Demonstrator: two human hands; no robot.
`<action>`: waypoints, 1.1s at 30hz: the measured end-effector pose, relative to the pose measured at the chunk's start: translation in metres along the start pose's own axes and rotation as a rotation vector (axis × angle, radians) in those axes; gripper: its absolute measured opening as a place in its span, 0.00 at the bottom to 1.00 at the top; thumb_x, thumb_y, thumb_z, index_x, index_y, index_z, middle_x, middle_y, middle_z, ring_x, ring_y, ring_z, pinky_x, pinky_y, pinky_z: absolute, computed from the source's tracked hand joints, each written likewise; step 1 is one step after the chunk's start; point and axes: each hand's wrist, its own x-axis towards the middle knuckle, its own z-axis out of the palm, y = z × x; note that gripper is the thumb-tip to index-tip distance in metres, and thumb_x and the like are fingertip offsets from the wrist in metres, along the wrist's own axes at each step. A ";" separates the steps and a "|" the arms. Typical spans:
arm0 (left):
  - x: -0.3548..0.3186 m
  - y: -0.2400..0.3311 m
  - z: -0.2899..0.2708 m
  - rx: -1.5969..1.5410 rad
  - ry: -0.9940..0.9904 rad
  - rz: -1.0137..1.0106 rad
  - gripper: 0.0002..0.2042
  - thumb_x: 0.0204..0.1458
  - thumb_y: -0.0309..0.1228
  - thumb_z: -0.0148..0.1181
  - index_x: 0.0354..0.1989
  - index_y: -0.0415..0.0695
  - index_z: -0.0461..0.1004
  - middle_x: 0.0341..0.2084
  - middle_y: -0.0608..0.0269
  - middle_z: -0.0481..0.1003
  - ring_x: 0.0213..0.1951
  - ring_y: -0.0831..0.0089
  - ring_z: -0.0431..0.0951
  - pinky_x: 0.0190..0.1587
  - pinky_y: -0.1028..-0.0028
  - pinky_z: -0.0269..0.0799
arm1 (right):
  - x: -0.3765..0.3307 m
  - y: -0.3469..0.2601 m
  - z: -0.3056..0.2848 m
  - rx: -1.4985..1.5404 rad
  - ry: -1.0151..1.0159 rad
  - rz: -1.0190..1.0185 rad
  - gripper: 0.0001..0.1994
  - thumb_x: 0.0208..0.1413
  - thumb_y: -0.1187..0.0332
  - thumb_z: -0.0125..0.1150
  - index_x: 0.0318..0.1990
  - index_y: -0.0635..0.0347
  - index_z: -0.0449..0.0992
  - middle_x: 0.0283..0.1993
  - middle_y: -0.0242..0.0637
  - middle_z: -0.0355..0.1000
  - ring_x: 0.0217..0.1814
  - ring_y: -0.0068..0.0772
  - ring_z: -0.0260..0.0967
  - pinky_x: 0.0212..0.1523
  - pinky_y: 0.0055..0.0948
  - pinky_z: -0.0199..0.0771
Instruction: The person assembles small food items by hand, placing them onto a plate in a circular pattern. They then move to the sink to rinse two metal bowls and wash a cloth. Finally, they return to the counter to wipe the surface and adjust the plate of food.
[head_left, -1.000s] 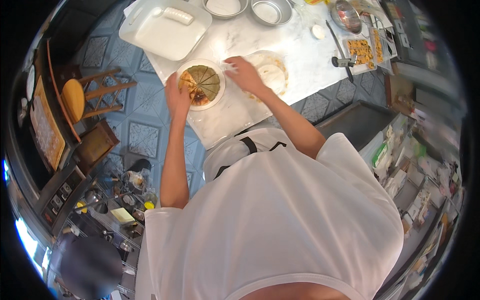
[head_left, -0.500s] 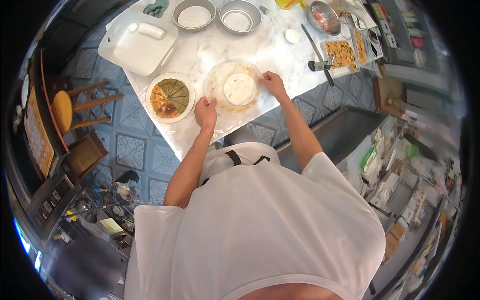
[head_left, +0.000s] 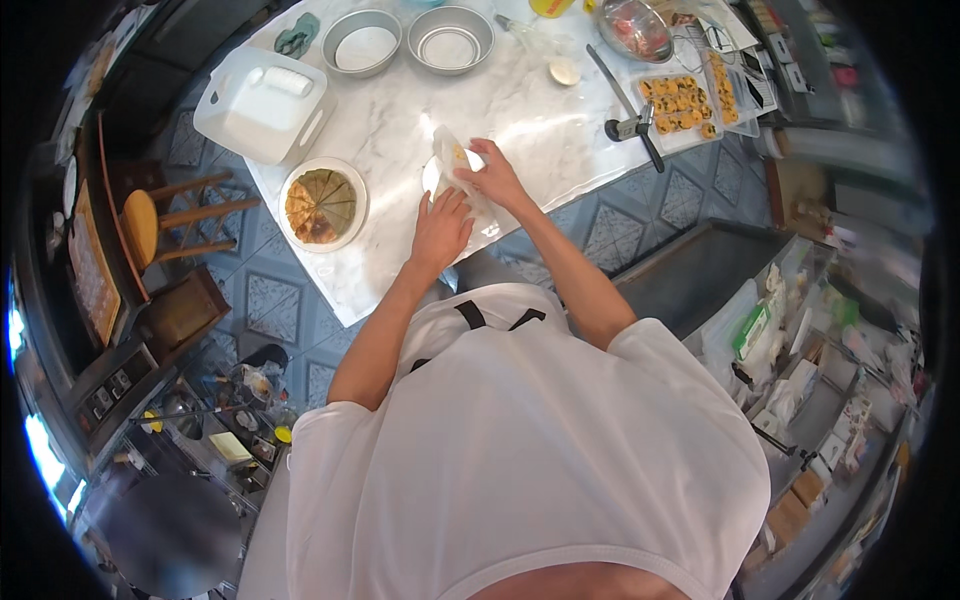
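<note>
My right hand pinches a thin translucent sheet with yellowish crumbs on it, folded up off the table. Below it, my left hand lies palm down with its fingers extended, touching the sheet's near part. A white round disc shows partly from under the sheet; the rest of it is covered. To the left, a round cake cut into wedges, some green on top and some golden brown, sits on a white plate.
A white plastic bin stands at the left edge, with two round metal pans behind. At the right lie a clamp-like tool with a long dark bar, trays of small orange pieces, a metal bowl and a small white round piece.
The crumb-strewn round sheet lay flat between my hands; now it is folded up. My right hand moved left and nearer, while my left hand moved right and opened flat.
</note>
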 end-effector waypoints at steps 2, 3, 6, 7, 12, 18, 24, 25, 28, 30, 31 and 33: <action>0.002 -0.001 -0.005 -0.031 -0.040 -0.006 0.12 0.60 0.32 0.57 0.48 0.44 0.79 0.57 0.60 0.74 0.65 0.61 0.67 0.73 0.53 0.51 | 0.008 0.004 0.006 -0.118 -0.086 -0.093 0.19 0.51 0.62 0.75 0.47 0.61 0.80 0.46 0.34 0.77 0.44 0.28 0.75 0.44 0.30 0.75; -0.003 -0.006 -0.008 -0.059 -0.020 -0.014 0.11 0.59 0.31 0.56 0.48 0.44 0.79 0.54 0.59 0.75 0.63 0.60 0.68 0.71 0.53 0.54 | 0.010 -0.005 0.007 -0.190 -0.227 -0.072 0.18 0.51 0.63 0.75 0.47 0.60 0.81 0.46 0.34 0.76 0.43 0.29 0.74 0.45 0.31 0.74; -0.024 -0.008 -0.012 -0.203 0.149 -0.214 0.11 0.58 0.29 0.57 0.48 0.44 0.78 0.47 0.59 0.78 0.54 0.58 0.74 0.63 0.55 0.64 | -0.021 -0.019 0.006 -0.436 -0.243 -0.293 0.12 0.52 0.75 0.64 0.45 0.57 0.80 0.47 0.38 0.74 0.44 0.40 0.74 0.45 0.36 0.76; -0.040 -0.007 -0.003 -0.281 0.269 -0.406 0.12 0.58 0.30 0.57 0.48 0.42 0.77 0.45 0.59 0.78 0.50 0.59 0.76 0.58 0.58 0.68 | -0.033 -0.023 0.006 -0.514 -0.234 -0.377 0.12 0.52 0.77 0.62 0.45 0.57 0.80 0.48 0.38 0.73 0.45 0.42 0.74 0.45 0.37 0.77; -0.036 -0.013 0.026 -1.192 0.265 -1.171 0.13 0.59 0.36 0.63 0.45 0.39 0.75 0.37 0.62 0.75 0.37 0.74 0.77 0.39 0.71 0.77 | -0.091 -0.017 0.005 -0.692 -0.214 -0.628 0.19 0.47 0.81 0.59 0.49 0.60 0.75 0.49 0.42 0.71 0.53 0.49 0.71 0.52 0.41 0.78; -0.028 -0.018 0.054 -1.150 0.343 -0.981 0.10 0.52 0.27 0.64 0.42 0.39 0.78 0.28 0.61 0.77 0.31 0.70 0.79 0.34 0.69 0.74 | -0.114 -0.018 0.012 -0.860 -0.355 -0.551 0.26 0.45 0.83 0.57 0.56 0.62 0.73 0.60 0.47 0.71 0.63 0.53 0.68 0.60 0.44 0.75; -0.174 -0.041 -0.024 -1.371 0.524 -1.076 0.09 0.53 0.26 0.62 0.43 0.44 0.79 0.35 0.65 0.78 0.37 0.72 0.78 0.41 0.68 0.78 | -0.157 -0.101 0.015 -0.630 -0.162 -0.449 0.15 0.60 0.79 0.57 0.55 0.59 0.76 0.61 0.46 0.70 0.60 0.47 0.71 0.51 0.37 0.80; -0.222 -0.057 -0.025 -1.412 0.633 -1.136 0.09 0.53 0.27 0.62 0.43 0.44 0.79 0.35 0.66 0.78 0.37 0.73 0.78 0.42 0.69 0.77 | -0.160 -0.104 0.023 -0.619 -0.145 -0.425 0.14 0.61 0.79 0.58 0.54 0.60 0.76 0.60 0.45 0.70 0.59 0.43 0.72 0.49 0.34 0.81; -0.391 -0.132 -0.011 -1.307 0.849 -1.527 0.11 0.52 0.27 0.61 0.44 0.48 0.80 0.37 0.67 0.80 0.40 0.74 0.79 0.43 0.72 0.76 | -0.169 -0.094 0.051 -0.649 -0.086 -0.325 0.13 0.62 0.79 0.57 0.53 0.60 0.76 0.59 0.43 0.70 0.57 0.40 0.73 0.47 0.31 0.80; -0.542 -0.193 0.064 -1.375 1.701 -1.110 0.05 0.58 0.27 0.62 0.41 0.48 0.79 0.35 0.65 0.81 0.35 0.72 0.80 0.34 0.70 0.75 | -0.158 -0.090 0.082 -0.656 -0.145 -0.302 0.13 0.62 0.79 0.56 0.53 0.60 0.76 0.57 0.42 0.71 0.56 0.39 0.73 0.45 0.31 0.80; -0.588 -0.221 0.040 -1.266 1.674 -1.435 0.05 0.61 0.29 0.61 0.44 0.48 0.78 0.40 0.62 0.81 0.39 0.69 0.80 0.37 0.69 0.77 | -0.159 -0.083 0.090 -0.684 -0.117 -0.284 0.13 0.62 0.79 0.56 0.53 0.60 0.76 0.57 0.41 0.71 0.55 0.38 0.73 0.44 0.30 0.80; -0.705 -0.274 0.039 -1.169 1.872 -1.417 0.10 0.61 0.33 0.61 0.49 0.47 0.75 0.47 0.61 0.78 0.41 0.67 0.80 0.42 0.67 0.77 | -0.145 -0.073 0.114 -0.705 -0.151 -0.296 0.13 0.62 0.77 0.57 0.53 0.60 0.76 0.55 0.41 0.71 0.53 0.38 0.74 0.44 0.33 0.78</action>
